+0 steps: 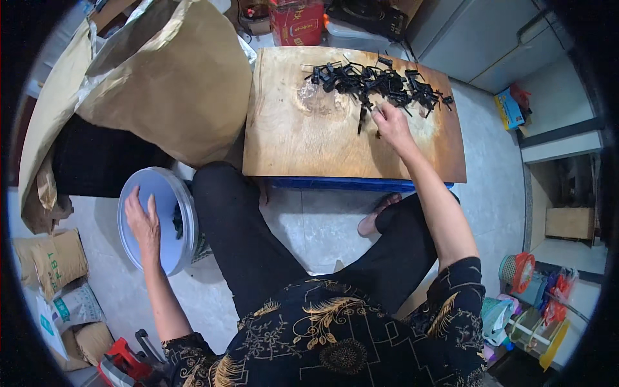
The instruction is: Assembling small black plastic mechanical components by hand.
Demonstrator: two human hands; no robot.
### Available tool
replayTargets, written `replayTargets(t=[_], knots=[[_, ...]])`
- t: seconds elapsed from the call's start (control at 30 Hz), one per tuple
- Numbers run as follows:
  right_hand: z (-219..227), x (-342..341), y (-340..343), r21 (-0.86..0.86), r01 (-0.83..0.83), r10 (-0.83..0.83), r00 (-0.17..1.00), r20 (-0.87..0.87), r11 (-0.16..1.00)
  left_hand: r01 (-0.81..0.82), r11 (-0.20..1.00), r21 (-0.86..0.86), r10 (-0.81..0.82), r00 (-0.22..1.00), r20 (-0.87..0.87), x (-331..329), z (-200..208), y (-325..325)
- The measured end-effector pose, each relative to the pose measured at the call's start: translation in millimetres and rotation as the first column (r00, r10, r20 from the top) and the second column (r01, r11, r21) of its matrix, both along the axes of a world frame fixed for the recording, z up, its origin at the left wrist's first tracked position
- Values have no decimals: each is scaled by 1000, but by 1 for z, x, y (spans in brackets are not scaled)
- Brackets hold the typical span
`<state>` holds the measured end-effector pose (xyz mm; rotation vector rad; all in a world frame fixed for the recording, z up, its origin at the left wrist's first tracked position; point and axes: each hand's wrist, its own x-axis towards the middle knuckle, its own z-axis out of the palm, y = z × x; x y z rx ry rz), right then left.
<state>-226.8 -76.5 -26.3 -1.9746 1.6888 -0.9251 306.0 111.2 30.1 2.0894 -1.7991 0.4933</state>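
Note:
My left hand (143, 222) hangs over a white plastic bucket (132, 238), its fingers and thumb apart with nothing between them. A few dark pieces (178, 222) show inside the bucket by its right wall. Over on the wooden board (303, 148), my right hand (392, 126) is closed in a pinch at the front of a heap of small black plastic parts (387, 84). These parts have thin sticks and branches and lie tangled together. Whatever sits between the right fingertips is too small to make out. One dark stick-like part (361, 119) points toward me just left of that hand.
A large brown paper sack (167, 84) with an open, silvery-lined mouth stands left of the board. A red box (296, 22) and a black appliance (367, 16) are behind it. Packed bags (58, 264) lie at far left; baskets and plastic bags (516, 271) at right.

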Motion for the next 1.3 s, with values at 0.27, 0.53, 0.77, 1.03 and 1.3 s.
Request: replayTargets(t=[0.27,0.53,0.77,1.03,1.3], knots=[[35,53,81,31,-152,132,927,350,988,686,724,-70,111,-216,-970,-234,39,-62],[38,66,109,55,-274,236,900,366,960,689,652,-317,447,-687,-573,-283,-18,-106],[28,55,114,74,-373,314,860,402,925,647,665,-375,387,-727,-567,-289,-24,-100],[39,64,118,224,-311,163,847,505,924,665,734,-138,256,-459,-851,-298,-20,-93],[38,67,113,320,-417,165,790,590,851,723,690,-49,103,-164,-981,-308,-31,-90]])
